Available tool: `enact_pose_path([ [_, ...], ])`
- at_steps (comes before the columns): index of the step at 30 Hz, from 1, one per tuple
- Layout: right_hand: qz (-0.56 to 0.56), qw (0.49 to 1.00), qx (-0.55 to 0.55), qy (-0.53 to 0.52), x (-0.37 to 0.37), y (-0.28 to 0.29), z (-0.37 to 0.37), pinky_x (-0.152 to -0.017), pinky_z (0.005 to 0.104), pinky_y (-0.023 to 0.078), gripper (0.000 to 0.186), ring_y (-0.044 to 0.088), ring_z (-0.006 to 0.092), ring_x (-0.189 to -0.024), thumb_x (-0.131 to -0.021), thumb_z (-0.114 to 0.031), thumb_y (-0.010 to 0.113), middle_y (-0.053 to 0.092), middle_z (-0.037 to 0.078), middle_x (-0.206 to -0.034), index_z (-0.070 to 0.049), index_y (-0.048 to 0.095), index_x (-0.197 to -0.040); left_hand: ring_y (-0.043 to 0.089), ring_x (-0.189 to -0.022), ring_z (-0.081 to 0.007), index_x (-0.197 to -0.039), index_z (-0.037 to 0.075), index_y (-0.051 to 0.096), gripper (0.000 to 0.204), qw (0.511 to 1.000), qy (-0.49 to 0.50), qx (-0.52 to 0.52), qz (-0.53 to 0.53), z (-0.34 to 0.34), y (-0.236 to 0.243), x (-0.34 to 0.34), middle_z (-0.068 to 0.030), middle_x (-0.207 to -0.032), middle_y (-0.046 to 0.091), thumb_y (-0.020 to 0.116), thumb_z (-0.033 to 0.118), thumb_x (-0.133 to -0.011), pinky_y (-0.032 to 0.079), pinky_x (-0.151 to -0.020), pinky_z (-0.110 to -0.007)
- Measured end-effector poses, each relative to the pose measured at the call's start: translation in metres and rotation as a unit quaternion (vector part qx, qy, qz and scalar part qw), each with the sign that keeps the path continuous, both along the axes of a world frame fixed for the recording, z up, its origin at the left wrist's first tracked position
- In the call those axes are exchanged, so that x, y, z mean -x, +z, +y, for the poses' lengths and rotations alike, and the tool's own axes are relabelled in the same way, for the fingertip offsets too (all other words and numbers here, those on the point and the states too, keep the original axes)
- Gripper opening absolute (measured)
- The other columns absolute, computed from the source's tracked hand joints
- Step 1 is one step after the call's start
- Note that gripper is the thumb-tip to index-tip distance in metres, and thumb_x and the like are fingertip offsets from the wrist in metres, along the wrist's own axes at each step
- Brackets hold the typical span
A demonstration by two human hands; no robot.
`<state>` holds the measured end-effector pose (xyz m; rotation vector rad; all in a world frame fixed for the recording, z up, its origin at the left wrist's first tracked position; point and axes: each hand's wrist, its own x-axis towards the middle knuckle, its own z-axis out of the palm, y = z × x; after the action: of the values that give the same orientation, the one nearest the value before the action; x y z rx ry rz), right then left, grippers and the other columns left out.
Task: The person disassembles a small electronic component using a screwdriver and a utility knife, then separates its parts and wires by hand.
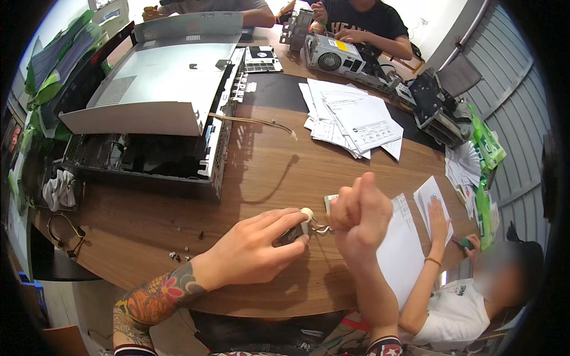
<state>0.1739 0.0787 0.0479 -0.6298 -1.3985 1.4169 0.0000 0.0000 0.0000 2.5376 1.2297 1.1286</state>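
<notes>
Watching remotely through the head camera, I see my left hand (258, 246) narrowed, thumb and fingers around a small dark part (290, 235) low over the near middle of the table (261, 172). A cream piece (306, 213) shows at the fingertips, with white wires (321, 230) just beside it. My right hand (362, 216) is raised to the right, fingers curled in; I cannot tell whether it holds anything. Loose screws (173, 256) lie left of my left hand. Beyond them sits a computer case (212, 172), a metal cover (166, 65) tilted on top.
</notes>
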Motion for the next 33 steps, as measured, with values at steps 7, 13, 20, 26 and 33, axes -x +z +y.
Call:
enact_pose_path([
  [7,0.023,1.0,-0.017,-0.014,0.0,-0.001,0.001,-0.039,0.0271,0.014,0.053,0.015,0.0066,-0.042,-0.111,-0.035,0.038,0.025,-0.004,-0.051,-0.014,0.03,-0.064,0.064,-0.114,-0.036,-0.101,0.006,0.066,0.031,1.0,0.0,0.004,-0.012,-0.001,0.002,-0.001,-0.0188,-0.127,0.06,0.076,0.005,-0.072,0.058,-0.09,-0.041],
  [13,0.034,0.999,0.017,0.004,0.005,-0.004,-0.003,-0.046,0.0289,0.019,0.055,0.026,0.0077,-0.048,-0.11,-0.036,0.044,0.03,-0.002,-0.053,-0.009,0.035,-0.063,0.064,-0.114,-0.0362,-0.101,0.006,0.066,0.03,1.0,0.0,0.004,-0.01,-0.002,0.001,0.0,-0.0185,-0.127,0.06,0.075,0.005,-0.073,0.058,-0.091,-0.042],
  [20,0.008,0.999,-0.037,0.004,0.009,-0.007,-0.006,-0.042,0.0271,0.02,0.051,0.022,0.0074,-0.045,-0.111,-0.032,0.04,0.028,-0.003,-0.054,-0.012,0.032,-0.065,0.064,-0.114,-0.0361,-0.101,0.006,0.067,0.029,1.0,0.002,0.01,-0.002,-0.002,0.0,0.0,-0.0186,-0.126,0.061,0.075,0.005,-0.073,0.058,-0.091,-0.042],
  [26,0.023,0.998,-0.051,0.006,0.012,-0.009,-0.008,-0.043,0.027,0.02,0.051,0.023,0.0075,-0.045,-0.111,-0.031,0.041,0.028,-0.003,-0.054,-0.011,0.033,-0.065,0.064,-0.114,-0.0363,-0.102,0.006,0.067,0.03,1.0,0.001,0.01,-0.001,-0.002,0.002,0.0,-0.0187,-0.127,0.06,0.074,0.005,-0.073,0.057,-0.091,-0.043],
  [33,0.004,0.999,-0.033,-0.02,0.015,-0.009,-0.009,-0.042,0.028,0.019,0.051,0.021,0.0081,-0.045,-0.11,-0.031,0.041,0.028,-0.002,-0.052,-0.011,0.033,-0.064,0.064,-0.114,-0.0361,-0.103,0.007,0.067,0.03,1.0,0.01,0.013,-0.022,-0.004,0.002,0.0,-0.0186,-0.126,0.06,0.074,0.005,-0.073,0.057,-0.091,-0.042],
])
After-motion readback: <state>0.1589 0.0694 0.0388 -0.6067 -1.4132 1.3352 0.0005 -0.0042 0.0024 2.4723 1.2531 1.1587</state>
